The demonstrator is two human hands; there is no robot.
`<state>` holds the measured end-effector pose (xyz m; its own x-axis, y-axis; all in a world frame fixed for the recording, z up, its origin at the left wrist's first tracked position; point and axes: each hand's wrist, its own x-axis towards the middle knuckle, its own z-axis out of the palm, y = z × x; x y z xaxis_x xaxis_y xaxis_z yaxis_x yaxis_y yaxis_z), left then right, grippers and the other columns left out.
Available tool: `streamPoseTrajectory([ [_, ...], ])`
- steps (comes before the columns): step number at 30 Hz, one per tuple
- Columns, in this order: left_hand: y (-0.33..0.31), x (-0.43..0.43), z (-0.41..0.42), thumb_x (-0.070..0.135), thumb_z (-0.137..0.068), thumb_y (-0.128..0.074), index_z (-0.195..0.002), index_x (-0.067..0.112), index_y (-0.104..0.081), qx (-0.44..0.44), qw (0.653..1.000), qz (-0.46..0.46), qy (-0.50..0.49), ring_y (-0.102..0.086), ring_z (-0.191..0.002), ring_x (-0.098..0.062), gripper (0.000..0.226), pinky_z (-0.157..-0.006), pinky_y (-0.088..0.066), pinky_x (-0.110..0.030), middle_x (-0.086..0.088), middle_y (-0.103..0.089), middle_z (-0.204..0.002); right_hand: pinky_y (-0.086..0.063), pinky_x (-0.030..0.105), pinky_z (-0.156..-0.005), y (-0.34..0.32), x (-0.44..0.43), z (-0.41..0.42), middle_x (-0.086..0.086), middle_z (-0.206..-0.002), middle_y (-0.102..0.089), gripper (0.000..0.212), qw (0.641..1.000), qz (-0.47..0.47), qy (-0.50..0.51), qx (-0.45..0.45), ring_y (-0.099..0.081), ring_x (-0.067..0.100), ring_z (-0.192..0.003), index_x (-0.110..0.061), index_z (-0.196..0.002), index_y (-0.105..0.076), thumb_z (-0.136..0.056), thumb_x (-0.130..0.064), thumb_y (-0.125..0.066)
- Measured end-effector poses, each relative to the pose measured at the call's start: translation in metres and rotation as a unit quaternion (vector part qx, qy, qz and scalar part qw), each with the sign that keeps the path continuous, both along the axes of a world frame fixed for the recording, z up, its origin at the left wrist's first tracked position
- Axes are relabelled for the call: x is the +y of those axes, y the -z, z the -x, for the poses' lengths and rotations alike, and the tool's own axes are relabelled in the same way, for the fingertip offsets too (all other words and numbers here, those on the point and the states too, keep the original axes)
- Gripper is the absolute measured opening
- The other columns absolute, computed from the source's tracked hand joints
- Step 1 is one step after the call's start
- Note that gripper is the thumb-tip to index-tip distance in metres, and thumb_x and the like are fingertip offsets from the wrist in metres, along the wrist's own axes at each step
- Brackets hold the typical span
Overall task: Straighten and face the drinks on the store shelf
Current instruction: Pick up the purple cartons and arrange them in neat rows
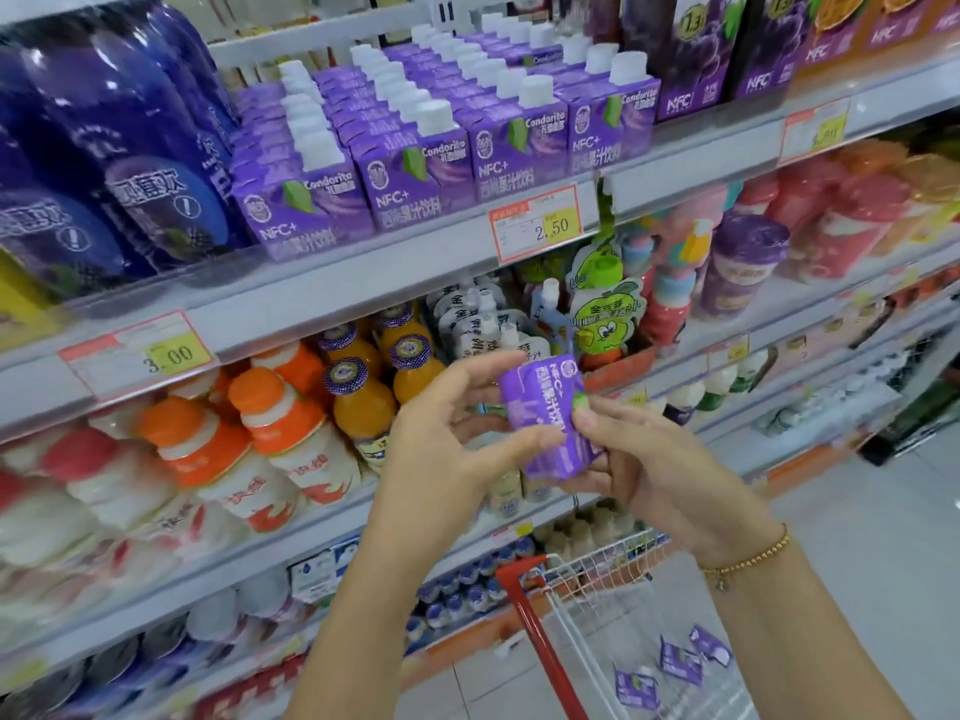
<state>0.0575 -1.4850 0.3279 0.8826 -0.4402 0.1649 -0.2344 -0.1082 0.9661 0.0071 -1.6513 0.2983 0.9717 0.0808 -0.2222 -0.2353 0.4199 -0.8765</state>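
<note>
While hands point(441, 439) point(660, 480) grip it | purple carton point(545, 418) tilted | white NFC+ print

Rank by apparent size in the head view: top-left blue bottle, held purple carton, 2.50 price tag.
1. blue bottle
2. purple carton
3. 2.50 price tag
Carton sits nearer the camera than the tag, so that pair's true order is unsure.

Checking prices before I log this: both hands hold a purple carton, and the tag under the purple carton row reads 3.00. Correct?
No. The head view shows the tag under the purple carton row reads 2.50, not 3.00; the 3.00 tag sits further left, below the blue bottles. The left hand and right hand do hold a purple carton.
</note>
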Motion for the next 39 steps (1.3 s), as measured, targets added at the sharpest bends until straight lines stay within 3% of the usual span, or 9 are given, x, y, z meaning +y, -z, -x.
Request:
streamPoseTrajectory([
  [4,0.007,0.013,-0.006,0.033,-0.066,-0.073,-0.103,0.02,-0.068,0.039,0.998,0.011,-0.046,-0.067,-0.086,-0.013,0.039,-0.072,-0.054,-0.022,0.005,-0.073,-0.093,-0.057,0.023,-0.06,0.006,0.019,-0.001,0.02,-0.09,-0.071,0.037,1.0,0.02,0.009,0.015,-0.07,0.024,-0.072,-0.004,-0.095,-0.071,-0.079,-0.035,-0.06],
  [12,0.007,0.028,-0.005,0.045,-0.085,-0.058,-0.088,0.021,-0.071,0.085,0.988,-0.096,-0.088,-0.066,-0.058,-0.01,0.028,-0.053,-0.052,-0.02,0.003,-0.072,-0.072,-0.056,0.036,-0.082,0.018,0.035,0.001,0.0,-0.103,-0.069,0.038,0.971,0.165,0.132,-0.115,-0.065,0.017,-0.101,-0.01,-0.104,-0.061,-0.069,-0.006,-0.077],
  [17,-0.002,0.02,0.003,0.054,-0.08,-0.051,-0.086,0.016,-0.071,0.216,0.973,-0.079,-0.024,-0.067,-0.059,-0.017,0.043,-0.06,-0.057,-0.029,-0.003,-0.074,-0.076,-0.057,0.032,-0.074,0.023,0.03,-0.001,-0.006,-0.12,-0.053,0.026,0.839,0.377,0.214,-0.33,-0.048,0.012,-0.122,-0.02,-0.103,-0.055,-0.08,-0.017,-0.068],
  [20,-0.003,0.012,0.006,0.044,-0.071,-0.062,-0.099,0.012,-0.07,0.196,0.979,-0.054,0.003,-0.066,-0.061,-0.013,0.043,-0.059,-0.057,-0.022,-0.006,-0.074,-0.078,-0.046,0.016,-0.089,0.025,0.019,-0.004,0.005,-0.122,-0.047,0.027,0.734,0.475,0.241,-0.421,-0.048,0.011,-0.118,-0.014,-0.102,-0.052,-0.082,-0.011,-0.07],
  [22,0.0,0.004,0.01,0.036,-0.071,-0.068,-0.105,0.024,-0.068,0.14,0.989,-0.057,-0.006,-0.069,-0.073,-0.011,0.036,-0.064,-0.056,-0.022,0.003,-0.074,-0.09,-0.039,0.015,-0.099,0.025,0.009,-0.006,0.009,-0.126,-0.043,0.032,0.709,0.497,0.249,-0.434,-0.048,0.02,-0.12,-0.013,-0.103,-0.049,-0.081,-0.004,-0.069],
  [26,-0.004,-0.014,0.013,0.015,-0.079,-0.074,-0.103,0.042,-0.062,0.027,0.996,-0.067,-0.061,-0.062,-0.093,0.005,0.038,-0.073,-0.052,-0.014,0.023,-0.067,-0.101,-0.039,0.017,-0.102,0.028,-0.017,-0.007,0.012,-0.133,-0.036,0.048,0.698,0.521,0.231,-0.433,-0.049,0.025,-0.121,-0.015,-0.108,-0.045,-0.076,0.014,-0.066],
  [30,-0.014,-0.03,0.015,0.021,-0.08,-0.071,-0.103,0.05,-0.06,-0.013,0.994,-0.079,-0.075,-0.058,-0.096,0.01,0.039,-0.078,-0.05,-0.013,0.027,-0.065,-0.102,-0.043,0.021,-0.1,0.025,-0.045,-0.007,0.011,-0.134,-0.037,0.034,0.695,0.515,0.207,-0.457,-0.052,0.021,-0.118,-0.016,-0.108,-0.046,-0.086,0.008,-0.056],
  [34,-0.021,-0.046,0.013,0.037,-0.078,-0.058,-0.112,0.029,-0.066,0.071,0.996,-0.036,-0.039,-0.065,-0.088,-0.001,0.035,-0.065,-0.052,-0.015,0.009,-0.072,-0.096,-0.048,0.012,-0.087,0.014,-0.065,-0.005,0.01,-0.133,-0.04,0.024,0.696,0.494,0.193,-0.484,-0.053,0.012,-0.115,-0.015,-0.115,-0.05,-0.093,-0.005,-0.052],
  [39,-0.03,-0.069,0.007,0.043,-0.085,-0.049,-0.103,0.019,-0.068,0.173,0.981,-0.08,-0.029,-0.067,-0.076,-0.007,0.035,-0.072,-0.057,-0.023,-0.001,-0.075,-0.087,-0.046,0.012,-0.088,-0.004,-0.093,-0.008,0.003,-0.124,-0.056,0.04,0.698,0.497,0.156,-0.491,-0.053,0.006,-0.114,-0.015,-0.116,-0.06,-0.079,-0.006,-0.071],
])
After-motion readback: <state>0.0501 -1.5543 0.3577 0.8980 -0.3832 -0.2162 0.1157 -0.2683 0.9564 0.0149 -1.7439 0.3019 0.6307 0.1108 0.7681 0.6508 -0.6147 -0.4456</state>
